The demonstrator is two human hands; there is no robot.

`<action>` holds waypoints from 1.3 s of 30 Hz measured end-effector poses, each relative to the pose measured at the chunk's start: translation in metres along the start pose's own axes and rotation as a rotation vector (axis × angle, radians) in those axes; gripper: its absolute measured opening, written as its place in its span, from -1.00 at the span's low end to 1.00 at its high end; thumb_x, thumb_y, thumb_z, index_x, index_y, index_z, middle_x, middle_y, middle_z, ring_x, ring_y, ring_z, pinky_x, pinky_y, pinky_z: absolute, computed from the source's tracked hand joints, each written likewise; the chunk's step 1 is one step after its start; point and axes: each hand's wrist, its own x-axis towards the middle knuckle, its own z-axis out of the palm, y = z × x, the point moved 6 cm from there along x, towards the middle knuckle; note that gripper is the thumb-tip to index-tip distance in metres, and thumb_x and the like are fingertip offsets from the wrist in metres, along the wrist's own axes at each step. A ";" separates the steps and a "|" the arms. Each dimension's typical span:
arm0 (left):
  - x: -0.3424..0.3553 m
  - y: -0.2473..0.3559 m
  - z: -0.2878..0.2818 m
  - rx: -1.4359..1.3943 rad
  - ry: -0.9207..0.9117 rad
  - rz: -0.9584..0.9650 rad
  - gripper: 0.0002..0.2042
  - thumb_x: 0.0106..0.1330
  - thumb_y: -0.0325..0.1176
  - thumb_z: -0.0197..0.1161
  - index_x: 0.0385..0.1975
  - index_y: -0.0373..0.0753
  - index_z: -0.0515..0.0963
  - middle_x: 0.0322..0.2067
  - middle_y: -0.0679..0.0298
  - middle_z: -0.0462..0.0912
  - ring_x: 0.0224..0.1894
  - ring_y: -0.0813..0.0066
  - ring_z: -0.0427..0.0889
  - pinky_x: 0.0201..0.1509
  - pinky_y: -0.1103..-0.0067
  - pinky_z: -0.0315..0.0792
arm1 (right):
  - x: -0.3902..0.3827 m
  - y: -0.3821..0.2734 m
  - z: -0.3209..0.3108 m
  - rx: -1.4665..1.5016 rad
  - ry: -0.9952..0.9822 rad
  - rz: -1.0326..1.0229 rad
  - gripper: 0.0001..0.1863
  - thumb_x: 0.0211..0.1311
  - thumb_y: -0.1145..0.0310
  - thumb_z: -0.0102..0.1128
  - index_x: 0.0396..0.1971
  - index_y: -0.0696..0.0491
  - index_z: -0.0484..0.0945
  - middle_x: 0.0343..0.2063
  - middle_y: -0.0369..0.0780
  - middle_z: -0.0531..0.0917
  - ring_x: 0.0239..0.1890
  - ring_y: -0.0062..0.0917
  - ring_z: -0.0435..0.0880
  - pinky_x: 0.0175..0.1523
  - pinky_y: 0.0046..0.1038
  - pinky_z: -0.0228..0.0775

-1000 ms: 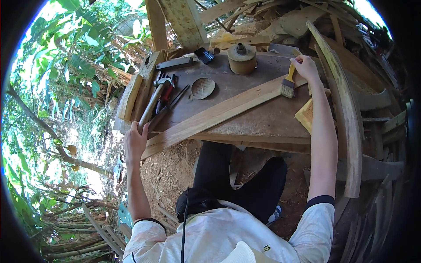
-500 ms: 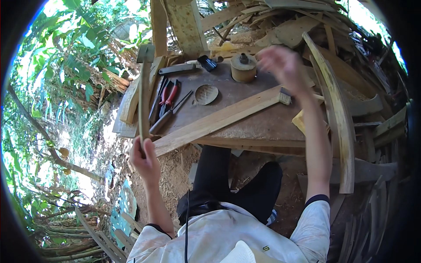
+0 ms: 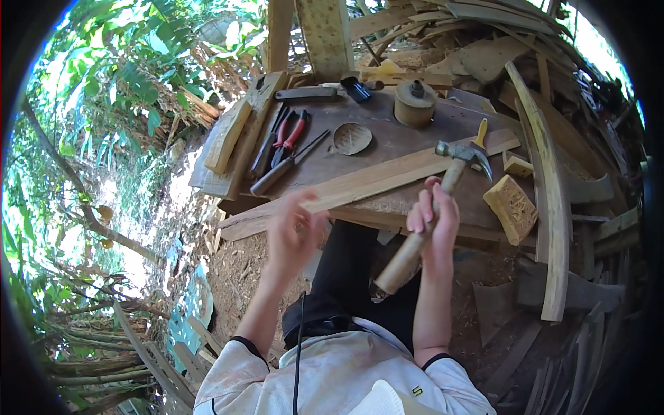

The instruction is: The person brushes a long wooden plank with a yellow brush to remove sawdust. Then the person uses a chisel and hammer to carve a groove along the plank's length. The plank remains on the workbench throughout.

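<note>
My right hand point(image 3: 436, 221) is wrapped round the wooden handle of a claw hammer point(image 3: 402, 263), held slantwise over the table's near edge with its metal head up and to the right. The head hides part of a brush with a yellow handle point(image 3: 481, 131). My left hand point(image 3: 292, 232) hangs in the air with nothing in it, its fingers bent and apart. Behind it, a long pale plank point(image 3: 387, 178) lies slantwise on the brown worktable point(image 3: 387, 149). A carved wooden block point(image 3: 512, 207) is at the table's right edge.
Red-handled pliers point(image 3: 296, 129), a thin wooden-handled tool point(image 3: 274, 177) and a shallow round dish point(image 3: 352, 139) lie on the left half. A tan pot with a dark knob point(image 3: 415, 107) stands at the back. A curved pole point(image 3: 546, 180) leans on the right; scrap wood point(image 3: 477, 55) is piled behind.
My left hand has let go of the long-handled tool it held up and moved right. My right hand has come back from beside the pot and now grips the hammer. The view has shifted.
</note>
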 end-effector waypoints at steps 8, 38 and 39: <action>0.064 -0.101 -0.063 0.823 -0.011 -0.123 -0.70 0.30 -0.22 0.42 -0.10 -0.28 0.65 -0.18 0.04 0.65 -0.06 0.01 0.61 0.11 0.24 0.46 | 0.015 -0.005 -0.034 -0.250 0.089 -0.055 -0.77 0.53 0.32 0.01 -0.01 0.16 0.42 -0.67 -0.35 0.35 -0.73 -0.60 0.41 -0.49 -0.43 0.43; 0.106 -0.009 0.033 -0.127 -0.040 0.349 -0.87 0.38 -0.55 0.33 -0.18 -0.32 0.51 -0.26 0.10 0.71 0.14 0.19 0.69 0.26 0.38 0.47 | 0.054 -0.019 -0.052 -0.254 -0.010 -0.045 -0.77 0.41 0.43 0.04 -0.05 0.23 0.48 -0.54 -0.24 0.54 -0.46 -0.44 0.63 -0.05 -0.31 0.56; 0.103 -0.009 0.038 -0.170 -0.017 0.379 -0.88 0.38 -0.55 0.32 -0.19 -0.31 0.51 -0.27 0.10 0.71 0.09 0.20 0.71 0.22 0.39 0.50 | 0.053 -0.017 -0.054 -0.253 0.010 -0.060 -0.77 0.40 0.41 0.05 -0.06 0.23 0.49 -0.50 -0.22 0.56 -0.42 -0.43 0.65 -0.01 -0.31 0.55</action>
